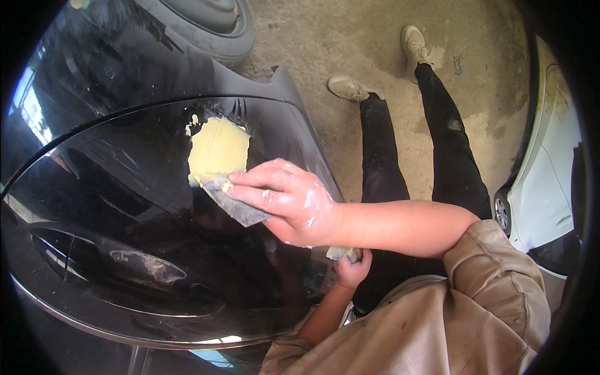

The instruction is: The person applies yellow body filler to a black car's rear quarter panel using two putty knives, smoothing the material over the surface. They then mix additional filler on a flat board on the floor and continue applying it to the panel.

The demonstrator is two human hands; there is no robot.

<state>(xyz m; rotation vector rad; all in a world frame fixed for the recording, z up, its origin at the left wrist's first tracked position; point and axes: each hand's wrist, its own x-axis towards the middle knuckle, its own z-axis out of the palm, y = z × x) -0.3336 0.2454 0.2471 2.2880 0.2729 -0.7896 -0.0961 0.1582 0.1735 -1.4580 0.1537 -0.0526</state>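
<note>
Yellow-smeared tool (338,252) in left fingers (366,257) is partly hidden.

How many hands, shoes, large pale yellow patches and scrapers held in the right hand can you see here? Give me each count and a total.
Hands: 2 (right hand, left hand)
Shoes: 2 (left shoe, right shoe)
Large pale yellow patch: 1
Scraper in the right hand: 1
Total: 6

1. Right forearm (400,228) stretched leftward across the body.
2. Right hand (303,203), smeared white, back upward, pinching with nearly straight fingers (257,179).
3. Left forearm (325,312) angled upward; left hand (352,271) curled near the right forearm.
</note>
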